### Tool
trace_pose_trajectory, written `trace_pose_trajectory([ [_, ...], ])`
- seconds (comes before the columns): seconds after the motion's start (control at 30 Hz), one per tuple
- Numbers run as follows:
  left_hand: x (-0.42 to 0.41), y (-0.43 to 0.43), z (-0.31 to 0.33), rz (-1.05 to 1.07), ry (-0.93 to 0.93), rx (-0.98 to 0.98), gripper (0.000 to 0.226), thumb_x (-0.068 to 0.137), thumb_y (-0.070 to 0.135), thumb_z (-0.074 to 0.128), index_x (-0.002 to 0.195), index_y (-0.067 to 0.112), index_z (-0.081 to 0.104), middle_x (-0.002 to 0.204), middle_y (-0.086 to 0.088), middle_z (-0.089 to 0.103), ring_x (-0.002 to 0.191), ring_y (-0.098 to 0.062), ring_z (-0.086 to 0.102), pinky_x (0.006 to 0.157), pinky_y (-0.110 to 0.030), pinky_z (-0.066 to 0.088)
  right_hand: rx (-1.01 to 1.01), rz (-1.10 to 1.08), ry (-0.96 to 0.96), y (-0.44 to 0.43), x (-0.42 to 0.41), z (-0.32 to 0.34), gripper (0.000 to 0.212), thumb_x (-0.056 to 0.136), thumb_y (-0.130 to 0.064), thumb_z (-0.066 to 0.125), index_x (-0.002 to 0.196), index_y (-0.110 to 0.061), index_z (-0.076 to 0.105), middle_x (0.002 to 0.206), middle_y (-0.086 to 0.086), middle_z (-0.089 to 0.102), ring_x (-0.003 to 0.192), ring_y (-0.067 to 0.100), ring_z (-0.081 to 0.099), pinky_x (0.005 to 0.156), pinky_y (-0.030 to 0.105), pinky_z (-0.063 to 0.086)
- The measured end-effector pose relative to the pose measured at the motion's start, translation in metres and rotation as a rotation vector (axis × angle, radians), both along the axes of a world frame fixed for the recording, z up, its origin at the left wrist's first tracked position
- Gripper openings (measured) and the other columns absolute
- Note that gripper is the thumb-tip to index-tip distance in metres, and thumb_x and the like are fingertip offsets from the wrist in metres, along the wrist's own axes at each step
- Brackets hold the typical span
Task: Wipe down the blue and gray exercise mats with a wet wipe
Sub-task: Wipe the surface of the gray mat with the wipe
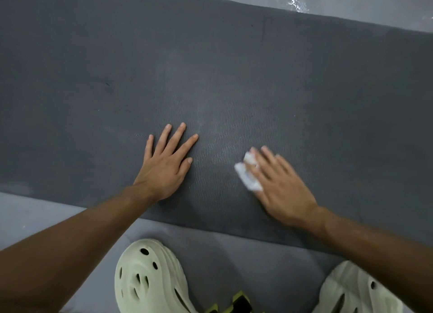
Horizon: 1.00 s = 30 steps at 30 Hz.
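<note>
Dark gray textured foam mat (234, 83) flat on floor, no blue mat in shot. Left hand (164, 165) splayed flat, pinning near edge. Right hand (278, 183), blurry, fingers straight, pressing crumpled white wet wipe (247, 174). Tip imo: overlap strokes, steady pressure, work toward far edge.

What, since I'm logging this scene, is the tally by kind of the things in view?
gray exercise mat: 1
wet wipe: 1
hands: 2 (left hand flat on the mat, right hand pressing the wipe)
pale green foam clogs: 2 (left clog, right clog)
yellow-and-black object, cut off at the frame's bottom edge: 1
Total: 7
</note>
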<state>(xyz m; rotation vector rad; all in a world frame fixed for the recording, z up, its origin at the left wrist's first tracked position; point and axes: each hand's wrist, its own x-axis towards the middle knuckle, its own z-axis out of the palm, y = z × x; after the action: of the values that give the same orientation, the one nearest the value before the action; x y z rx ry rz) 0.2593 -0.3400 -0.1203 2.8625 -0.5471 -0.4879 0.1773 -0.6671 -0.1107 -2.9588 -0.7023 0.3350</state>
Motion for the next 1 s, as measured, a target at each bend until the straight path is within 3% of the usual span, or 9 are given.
trace_pose_trajectory([
  [0.13, -0.002, -0.001, -0.004, 0.002, -0.035, 0.011, 0.060, 0.105, 0.054, 0.013, 0.164, 0.045, 0.008, 0.174, 0.011, -0.004, 0.160, -0.018, -0.012, 0.126, -0.056, -0.002, 0.018, 0.177, 0.017, 0.011, -0.049, -0.011, 0.068, 0.104, -0.044, 0.045, 0.165, -0.023, 0.023, 0.174, 0.003, 0.005, 0.160, 0.029, 0.005, 0.127, 0.050, 0.015],
  [0.23, -0.002, 0.000, -0.006, -0.006, -0.039, 0.014, 0.059, 0.105, 0.054, 0.013, 0.164, 0.045, 0.005, 0.174, 0.011, -0.005, 0.159, -0.018, -0.013, 0.126, -0.054, -0.005, -0.034, 0.177, -0.002, -0.011, -0.034, -0.012, 0.070, 0.100, -0.038, 0.047, 0.165, -0.025, 0.022, 0.174, 0.003, 0.010, 0.160, 0.024, 0.007, 0.127, 0.047, 0.016],
  [0.4, -0.001, 0.002, -0.008, -0.019, -0.036, 0.043, 0.059, 0.106, 0.055, 0.009, 0.164, 0.045, 0.001, 0.173, 0.011, -0.009, 0.159, -0.017, -0.016, 0.126, -0.055, -0.005, -0.091, -0.286, -0.044, -0.086, 0.018, -0.008, 0.065, 0.100, -0.037, 0.030, 0.162, -0.018, 0.028, 0.165, 0.012, 0.033, 0.157, 0.032, 0.021, 0.122, 0.051, 0.022],
  [0.5, 0.000, 0.002, -0.008, -0.020, -0.028, 0.042, 0.059, 0.105, 0.056, 0.008, 0.163, 0.046, -0.001, 0.173, 0.011, -0.010, 0.158, -0.017, -0.017, 0.125, -0.055, -0.005, -0.010, -0.555, 0.014, -0.123, 0.038, -0.005, 0.064, 0.105, -0.044, 0.020, 0.162, -0.016, 0.023, 0.166, 0.013, 0.029, 0.155, 0.035, 0.020, 0.122, 0.057, 0.025],
  [0.57, 0.000, 0.002, -0.007, -0.017, -0.019, 0.041, 0.060, 0.105, 0.057, 0.006, 0.163, 0.047, -0.002, 0.173, 0.012, -0.011, 0.158, -0.016, -0.019, 0.126, -0.055, -0.006, 0.020, -0.598, 0.019, -0.127, 0.043, -0.006, 0.063, 0.106, -0.046, 0.021, 0.162, -0.016, 0.020, 0.167, 0.014, 0.025, 0.156, 0.036, 0.018, 0.122, 0.058, 0.025],
  [0.7, 0.000, 0.001, -0.005, -0.015, -0.012, 0.037, 0.060, 0.104, 0.057, 0.006, 0.163, 0.046, -0.001, 0.173, 0.011, -0.011, 0.158, -0.017, -0.019, 0.126, -0.056, -0.005, -0.003, -0.479, -0.021, -0.087, 0.025, -0.009, 0.064, 0.106, -0.040, 0.028, 0.163, -0.013, 0.022, 0.170, 0.016, 0.019, 0.157, 0.036, 0.014, 0.124, 0.053, 0.023],
  [0.83, -0.001, 0.001, -0.005, -0.029, -0.029, 0.043, 0.060, 0.105, 0.056, 0.006, 0.163, 0.045, 0.000, 0.173, 0.010, -0.010, 0.159, -0.019, -0.017, 0.126, -0.057, -0.003, -0.013, -0.134, -0.037, -0.034, -0.012, -0.006, 0.067, 0.105, -0.034, 0.035, 0.166, -0.022, 0.010, 0.171, 0.013, 0.017, 0.159, 0.035, 0.012, 0.124, 0.050, 0.024],
  [1.0, -0.001, 0.003, -0.007, -0.052, -0.043, 0.052, 0.059, 0.105, 0.058, 0.003, 0.163, 0.046, -0.001, 0.173, 0.009, -0.010, 0.159, -0.020, -0.016, 0.126, -0.058, -0.002, 0.038, 0.186, 0.004, 0.008, -0.058, -0.016, 0.065, 0.107, -0.043, 0.040, 0.165, -0.022, 0.021, 0.174, 0.003, 0.007, 0.160, 0.030, 0.007, 0.127, 0.047, 0.015],
])
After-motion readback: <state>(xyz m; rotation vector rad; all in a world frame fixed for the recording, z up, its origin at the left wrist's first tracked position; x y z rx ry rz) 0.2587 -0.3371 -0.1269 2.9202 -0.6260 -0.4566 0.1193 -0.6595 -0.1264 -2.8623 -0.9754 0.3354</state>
